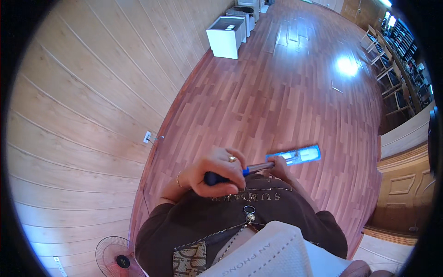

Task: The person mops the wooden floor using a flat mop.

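Note:
A flat mop runs across in front of my chest. My left hand (217, 173) is closed around the dark blue grip at the top of the mop handle (259, 167), and a ring and bracelet show on it. Farther down the grey metal pole, my right hand (278, 165) wraps round it, partly hidden behind the pole and my shirt. The wide mop head (300, 155), blue at its edges and pale in the middle, lies on the wood-plank floor (258, 106) beyond my right hand.
Panelled wall (92, 83) runs along the left, with a socket and cord (147, 137). A fan (117, 258) stands at lower left. White bins (226, 37) line the far wall. Chairs (392, 83) and a long table are at right, above a wooden door (401, 194).

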A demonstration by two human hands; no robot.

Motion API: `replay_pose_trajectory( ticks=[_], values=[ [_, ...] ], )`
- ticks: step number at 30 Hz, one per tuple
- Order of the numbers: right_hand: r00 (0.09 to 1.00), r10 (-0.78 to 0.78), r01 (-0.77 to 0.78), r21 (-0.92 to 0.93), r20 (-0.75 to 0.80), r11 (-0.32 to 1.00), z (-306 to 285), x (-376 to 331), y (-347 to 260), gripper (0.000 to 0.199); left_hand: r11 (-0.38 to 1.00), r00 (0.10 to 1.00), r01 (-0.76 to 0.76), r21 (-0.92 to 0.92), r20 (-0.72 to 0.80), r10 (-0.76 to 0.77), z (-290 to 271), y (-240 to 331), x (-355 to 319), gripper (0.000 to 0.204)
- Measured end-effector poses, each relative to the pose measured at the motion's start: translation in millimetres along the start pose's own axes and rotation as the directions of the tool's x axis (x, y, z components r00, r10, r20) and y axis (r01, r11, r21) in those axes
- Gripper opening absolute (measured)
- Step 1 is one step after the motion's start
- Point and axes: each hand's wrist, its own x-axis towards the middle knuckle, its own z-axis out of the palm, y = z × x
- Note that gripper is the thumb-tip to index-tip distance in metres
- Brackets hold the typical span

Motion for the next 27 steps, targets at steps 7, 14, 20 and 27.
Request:
replay_pose_trajectory(
  ticks=[7, 14, 20, 27],
  values=[
    [0.907, -0.325, 0.312, 0.091, 0.268, 0.946, 81, 67, -92, 0.015, 0.954, 0.999, -0.052, 0.294, 0.02, 0.049, -11, 83, -82, 0.021],
    [0.667, -0.598, 0.511, 0.312, 0.444, 0.801, 188, 114, -160, 0.018, 0.892, 0.994, 0.005, 0.453, -0.101, 0.045, 4, 135, -132, 0.027],
    [0.336, -0.79, 0.5, 0.614, 0.513, 0.611, 257, 133, -234, 0.017, 0.765, 0.946, 0.218, 0.606, -0.324, -0.013, 29, 156, -168, 0.026],
    [0.178, -0.886, 0.573, 0.687, 0.429, 0.447, 324, 148, -275, 0.02, 0.591, 0.804, 0.516, 0.62, -0.589, -0.083, 48, 147, -201, 0.024]
  ],
)
